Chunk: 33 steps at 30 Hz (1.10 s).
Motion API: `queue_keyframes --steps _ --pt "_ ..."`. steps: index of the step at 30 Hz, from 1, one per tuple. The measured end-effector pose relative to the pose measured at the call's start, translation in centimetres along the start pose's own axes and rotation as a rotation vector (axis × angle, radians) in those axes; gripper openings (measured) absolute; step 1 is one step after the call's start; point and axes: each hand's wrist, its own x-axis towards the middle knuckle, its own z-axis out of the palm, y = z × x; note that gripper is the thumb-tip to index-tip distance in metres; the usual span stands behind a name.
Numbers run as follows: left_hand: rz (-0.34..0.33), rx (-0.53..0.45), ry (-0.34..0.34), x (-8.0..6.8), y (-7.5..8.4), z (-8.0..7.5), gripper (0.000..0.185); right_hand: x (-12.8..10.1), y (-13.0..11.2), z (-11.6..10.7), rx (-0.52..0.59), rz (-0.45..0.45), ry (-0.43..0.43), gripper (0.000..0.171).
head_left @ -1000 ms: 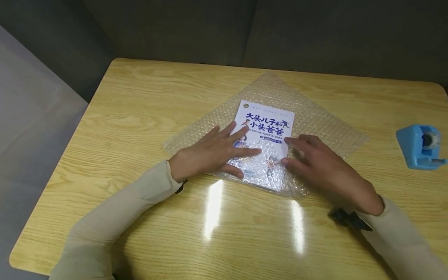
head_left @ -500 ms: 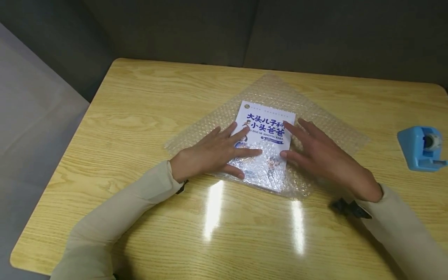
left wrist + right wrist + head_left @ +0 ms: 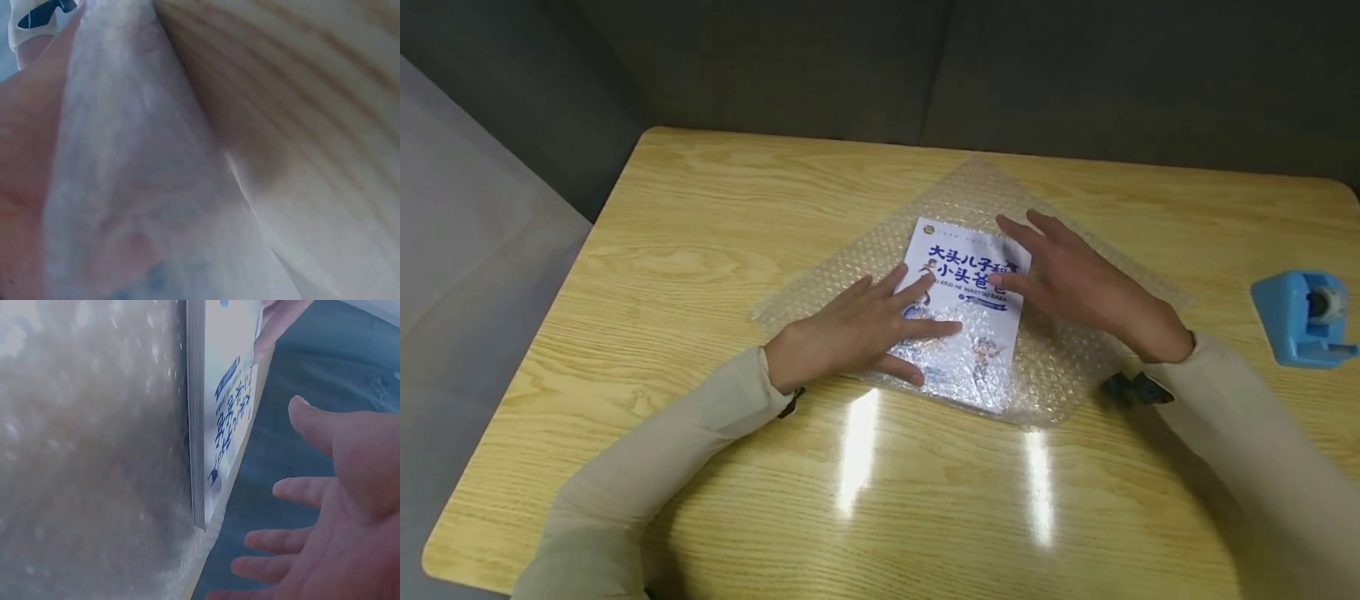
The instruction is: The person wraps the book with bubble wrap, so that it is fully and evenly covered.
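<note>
Item: book (image 3: 967,287), white cover with blue lettering, lying flat on a sheet of bubble wrap (image 3: 1075,275) spread cornerwise on the wooden tabletop (image 3: 700,217). The near corner of the bubble wrap is lying folded up over the lower half of the book.

Left hand (image 3: 857,329): lying flat with fingers spread and straight, pressing the folded flap down on the book's left side. It is keeping the same place it held a second ago. The left wrist view is showing only blurred skin, film and wood grain close up.

Right hand (image 3: 1078,279): fingers straight and slightly apart, gripping nothing. A second ago it was lying lower, beside the book's right edge on the folded flap; half a second ago it was rising along that edge; now it is sitting farther from the person, its fingertips over the upper right corner of the cover and hiding the last characters of the title. In the right wrist view the right hand (image 3: 337,512) is hanging apart from the book (image 3: 228,419), which is resting on the bubble wrap (image 3: 87,456); whether any fingertip is touching the cover cannot be told.

Also present: blue tape dispenser (image 3: 1303,317) standing at the right edge of the tabletop, well apart from the bubble wrap, unmoved. The book and the bubble wrap are lying as before.
</note>
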Motion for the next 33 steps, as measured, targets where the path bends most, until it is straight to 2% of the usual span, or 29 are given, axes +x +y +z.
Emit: queue_keyframes --steps 8,18,24,30,33 --pt "0.000 0.034 -0.002 0.2 -0.1 0.1 0.076 3.4 0.8 -0.9 0.037 0.016 -0.039 0.081" --pt "0.008 0.028 -0.006 0.4 -0.2 0.3 0.077 6.5 2.4 -1.6 0.093 0.011 -0.052 0.082" --pt "0.006 0.024 0.001 0.4 -0.3 0.2 0.077 7.7 2.3 -2.3 0.093 0.095 -0.094 0.083" --pt "0.005 0.020 -0.008 0.4 -0.3 0.2 0.077 8.8 2.1 -2.8 0.090 0.143 -0.125 0.084" --pt "0.005 0.025 -0.008 0.4 -0.3 0.2 0.077 9.1 2.0 -2.9 0.117 0.180 -0.134 0.085"
